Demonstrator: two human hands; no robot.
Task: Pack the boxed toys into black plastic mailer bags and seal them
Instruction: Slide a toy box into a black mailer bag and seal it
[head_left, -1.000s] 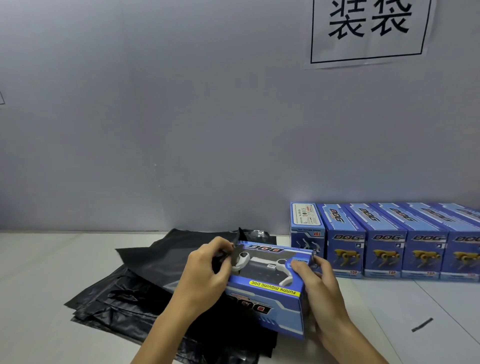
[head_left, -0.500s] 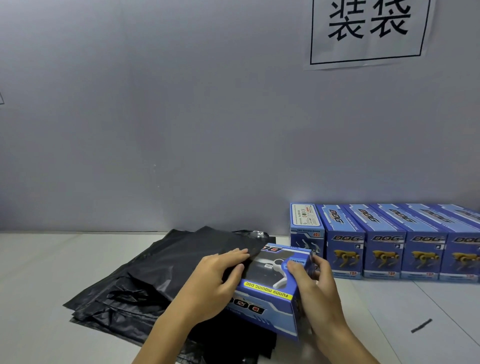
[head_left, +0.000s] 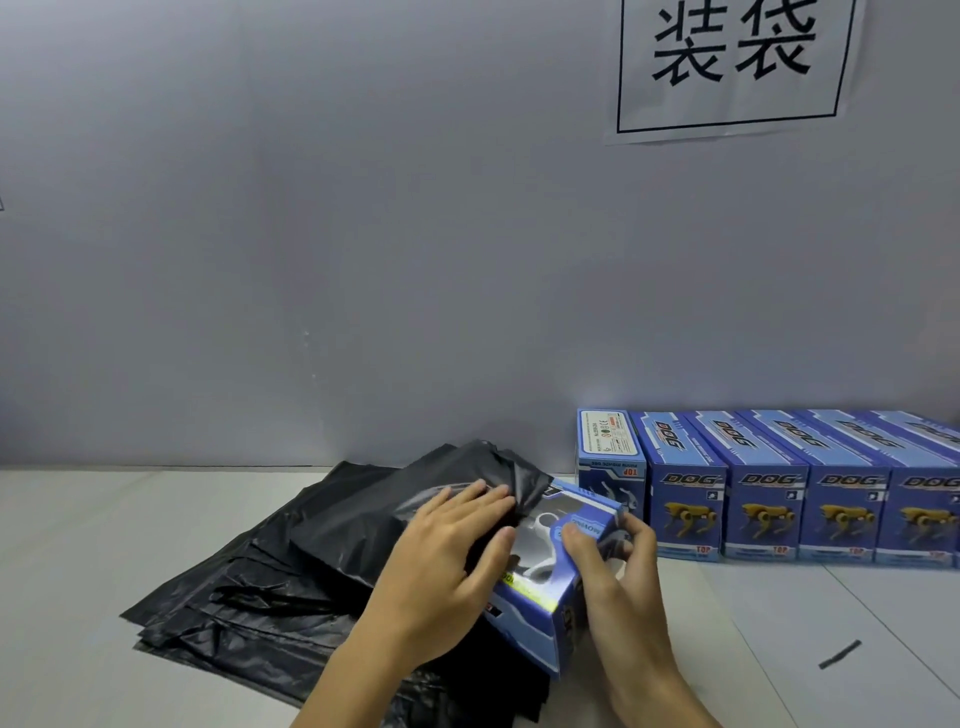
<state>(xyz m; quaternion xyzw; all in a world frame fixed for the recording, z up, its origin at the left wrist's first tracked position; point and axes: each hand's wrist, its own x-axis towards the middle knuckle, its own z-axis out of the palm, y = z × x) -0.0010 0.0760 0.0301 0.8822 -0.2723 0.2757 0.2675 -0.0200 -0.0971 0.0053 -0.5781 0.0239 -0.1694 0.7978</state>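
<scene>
The right hand (head_left: 618, 566) grips the near end of a blue toy box (head_left: 550, 597), thumb on the top face and fingers curled round the end panel. The left hand (head_left: 447, 561) lies flat, fingers straight, on the top bag (head_left: 395, 514), pressing the black film down over the box; whether the thumb pinches the film cannot be told. The box's far end sits inside the mouth of this bag, its near end exposed and tilted toward the viewer, with a white toy visible through the window. The bag rests on a stack of black bags (head_left: 223, 613) spread on the table (head_left: 78, 561) to the left. To the right, a row of upright boxes (head_left: 769, 499) stands along the wall (head_left: 311, 234), each touching the next; the leftmost is just beside the held box. A paper sign (head_left: 732, 62) hangs on the wall above the row. A dark strip (head_left: 840, 654) lies alone on the table at the right.
</scene>
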